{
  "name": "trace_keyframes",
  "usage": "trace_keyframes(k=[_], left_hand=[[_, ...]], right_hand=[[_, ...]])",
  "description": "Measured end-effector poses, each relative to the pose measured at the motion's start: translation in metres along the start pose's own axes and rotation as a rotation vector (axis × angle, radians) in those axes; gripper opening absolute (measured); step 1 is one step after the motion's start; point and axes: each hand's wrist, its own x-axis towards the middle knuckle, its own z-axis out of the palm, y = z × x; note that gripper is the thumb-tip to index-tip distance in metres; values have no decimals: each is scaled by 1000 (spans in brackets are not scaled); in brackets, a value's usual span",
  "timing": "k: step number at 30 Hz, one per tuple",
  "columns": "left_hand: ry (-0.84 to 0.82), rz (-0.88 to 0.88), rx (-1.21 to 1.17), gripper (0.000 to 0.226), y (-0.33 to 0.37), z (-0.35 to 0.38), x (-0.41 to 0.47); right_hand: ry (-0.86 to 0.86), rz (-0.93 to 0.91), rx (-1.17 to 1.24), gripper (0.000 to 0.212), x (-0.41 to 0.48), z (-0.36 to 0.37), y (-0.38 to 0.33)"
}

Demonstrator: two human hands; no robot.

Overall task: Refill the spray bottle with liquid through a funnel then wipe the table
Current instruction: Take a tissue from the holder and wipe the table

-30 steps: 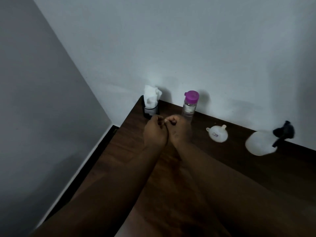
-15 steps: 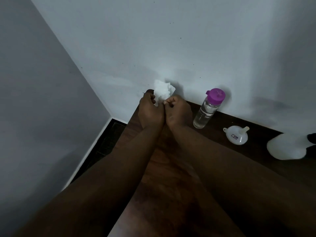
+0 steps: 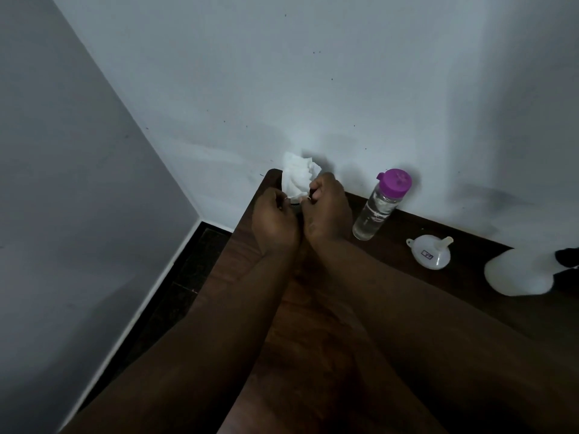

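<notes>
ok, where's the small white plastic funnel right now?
In the head view, the small white plastic funnel lies on the dark wooden table near the wall, between the clear purple-capped bottle and the white spray bottle.

At the far left corner of the dark wooden table (image 3: 238, 277), right against the pale wall (image 3: 313, 89), stood the crumpled white tissue (image 3: 297, 178). The left hand (image 3: 275, 220) and right hand (image 3: 327, 211) sat side by side just in front of it, knuckles touching, the right hand's fingertips on the tissue's lower edge. To their right, tight to the wall, stood the clear plastic bottle with the purple cap (image 3: 377, 208). Further right and nearer lay the small white plastic funnel (image 3: 429, 252) on its side (spout aimed toward the wall). Beyond it, at the picture's right edge, sat the white spray bottle with the black nozzle (image 3: 517, 274), partly cut off.
</notes>
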Motion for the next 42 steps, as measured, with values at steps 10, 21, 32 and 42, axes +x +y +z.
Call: trace_keyframes(k=[10, 21, 32, 42], left_hand=[[3, 18, -2, 5, -6, -6, -2], [-127, 253, 238, 19, -14, 0, 1], [-242, 249, 361, 23, -10, 1, 22], [-206, 367, 194, 22, -19, -7, 23]], right_hand=[[-95, -43, -77, 13, 2, -3, 3], [-115, -163, -77, 12, -7, -13, 3], [-105, -181, 95, 10, -5, -31, 0], [33, -153, 236, 14, -10, -62, -14]])
